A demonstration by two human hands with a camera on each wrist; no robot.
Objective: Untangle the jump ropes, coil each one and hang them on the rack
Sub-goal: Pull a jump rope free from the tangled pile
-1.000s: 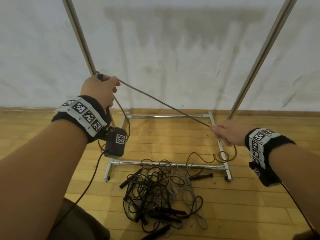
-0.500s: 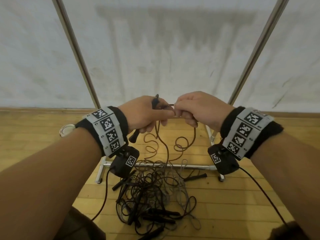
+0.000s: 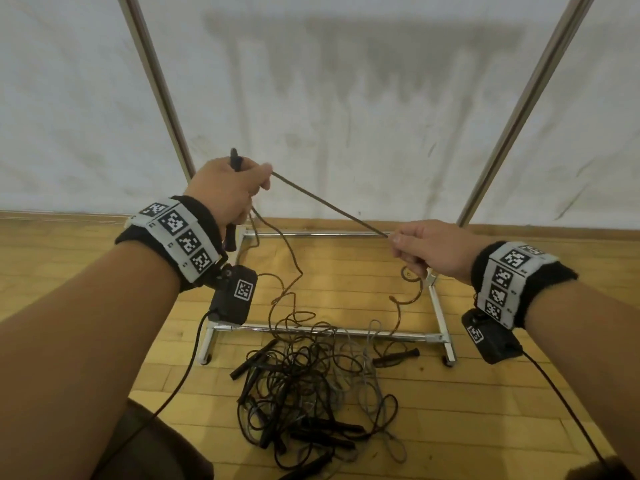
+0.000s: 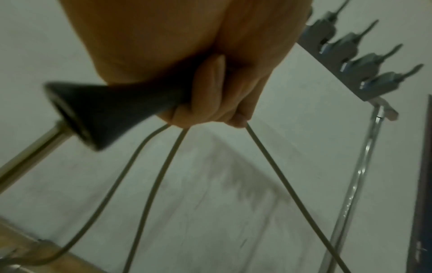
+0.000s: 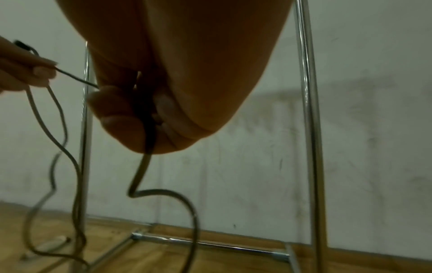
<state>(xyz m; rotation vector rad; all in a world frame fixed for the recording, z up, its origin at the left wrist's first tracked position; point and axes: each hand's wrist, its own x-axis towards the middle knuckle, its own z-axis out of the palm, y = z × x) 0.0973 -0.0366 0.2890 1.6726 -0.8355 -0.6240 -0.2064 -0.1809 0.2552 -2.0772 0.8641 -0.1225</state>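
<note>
- Two hands held one thin brown rope (image 3: 329, 206) taut: left hand (image 3: 225, 192) curled round its black flared handle (image 4: 105, 112) and several strands, right hand (image 3: 429, 247) pinching it lower right
- Slack cord curled down to the tangled pile of ropes (image 3: 311, 393) on the wooden floor (image 3: 69, 271)
- Chrome rack (image 3: 440, 306) stood beyond, its hooks (image 4: 364, 64) above

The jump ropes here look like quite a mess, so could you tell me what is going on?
A person is coiling one rope. The left hand grips a black handle plus gathered strands, and the right hand holds the cord stretched taut between them. The other ropes lie in a tangled pile on the floor by the rack.
</note>
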